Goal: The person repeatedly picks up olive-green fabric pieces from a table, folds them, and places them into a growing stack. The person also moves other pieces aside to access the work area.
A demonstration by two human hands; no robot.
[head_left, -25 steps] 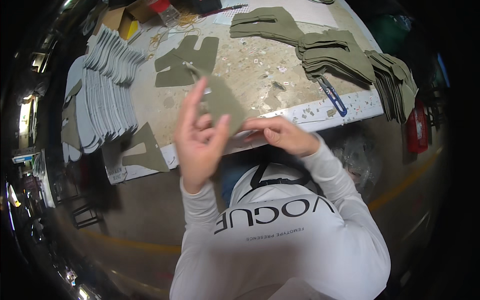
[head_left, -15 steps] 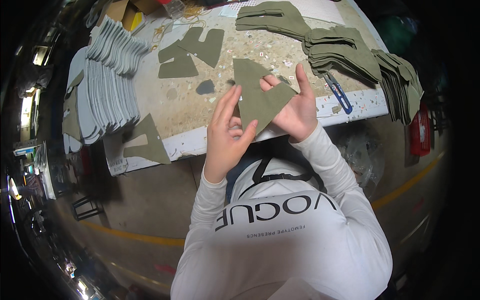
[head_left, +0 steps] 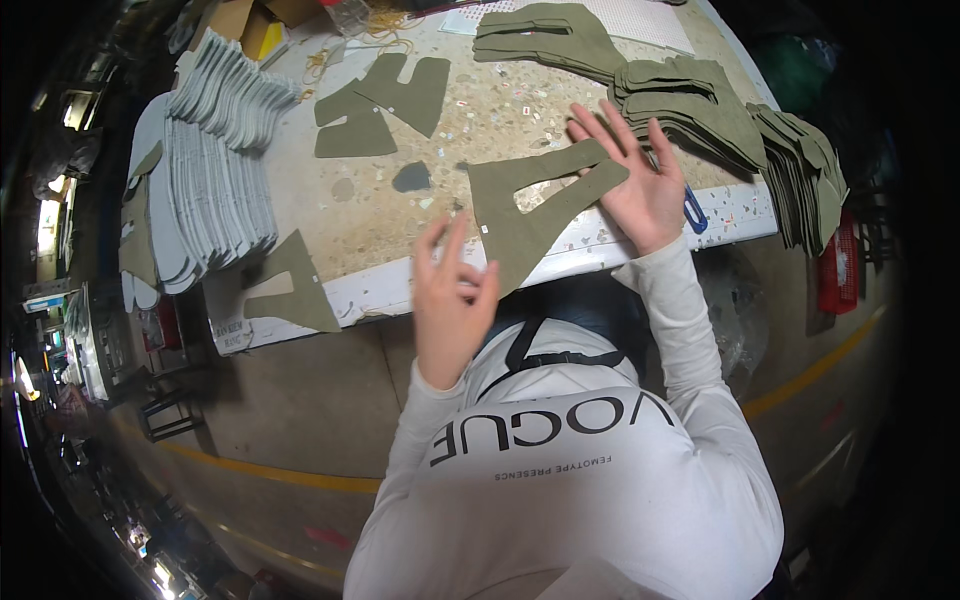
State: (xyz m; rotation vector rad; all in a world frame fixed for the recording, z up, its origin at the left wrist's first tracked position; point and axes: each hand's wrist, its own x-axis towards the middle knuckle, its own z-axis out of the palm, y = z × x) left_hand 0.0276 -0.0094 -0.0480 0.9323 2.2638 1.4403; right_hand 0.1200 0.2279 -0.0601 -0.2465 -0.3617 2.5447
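Note:
An olive-green cut fabric piece (head_left: 510,215) with a long slot and a small white sticker lies near the table's front edge, its two prongs pointing right. Over the palm side of my right hand (head_left: 648,195) rest the tips of those prongs; its fingers are spread and do not close on them. Just off the piece's left edge, my left hand (head_left: 452,315) is raised with its fingers apart and slightly curled. Farther left, more olive pieces (head_left: 410,100) overlap on the table, and a single olive piece (head_left: 300,290) lies at the front left corner.
A tall stack of pale grey pieces (head_left: 215,190) stands at the left. Stacks of olive pieces (head_left: 685,105) line the right side, with blue-handled thread snips (head_left: 695,212) partly hidden behind my right hand. Small stickers and scraps are scattered over the table (head_left: 370,215). A red basket (head_left: 838,265) stands at far right.
My right hand has moved right and opened wider. The fabric piece has turned flat, showing its slot and both prongs. My left hand has come away from its left edge.

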